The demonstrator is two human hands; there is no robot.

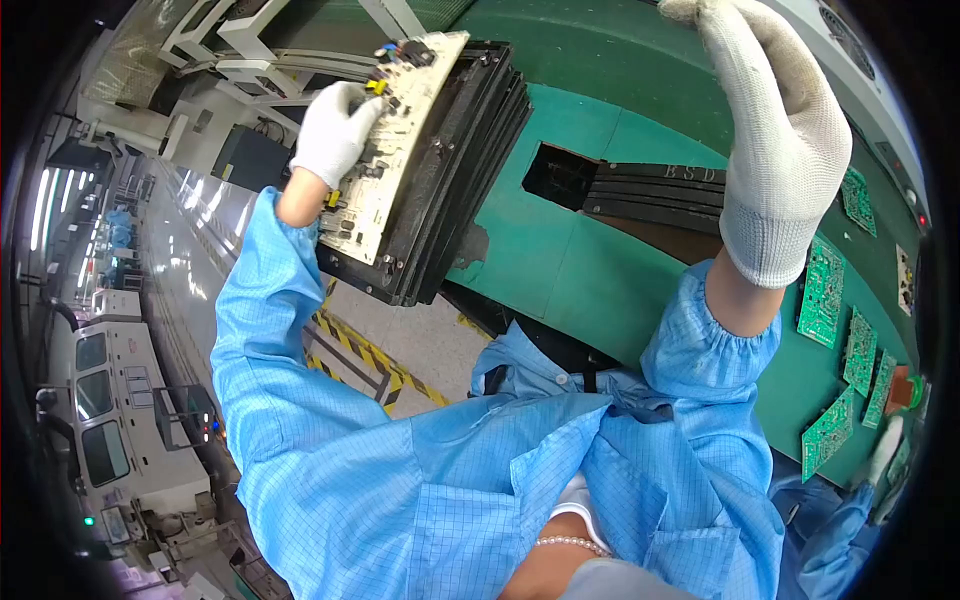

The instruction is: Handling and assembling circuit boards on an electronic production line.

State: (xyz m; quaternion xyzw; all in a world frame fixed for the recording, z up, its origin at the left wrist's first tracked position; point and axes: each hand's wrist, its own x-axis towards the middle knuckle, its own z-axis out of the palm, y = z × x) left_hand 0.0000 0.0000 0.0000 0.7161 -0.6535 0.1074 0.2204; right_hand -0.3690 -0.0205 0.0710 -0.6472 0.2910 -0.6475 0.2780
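A pale circuit board [385,190] with black, yellow and blue components lies tilted on top of a stack of black frames [490,130]. My gloved left hand [335,130] is closed at the board's left edge, its thumb over the component side; the fingertips are partly hidden. High at the upper right, well apart from the board, I hold up my gloved right hand [785,130]. Its thumb and fingers curve together in a pinch near the top edge. Whether anything small sits between those fingertips cannot be made out.
A green workbench [540,260] runs to the right, with a black slotted fixture [650,187] on it. Several green circuit boards [822,292] lie along its right side. Another person's blue sleeve [840,540] shows at lower right. Yellow-black floor tape [365,350] crosses below the stack.
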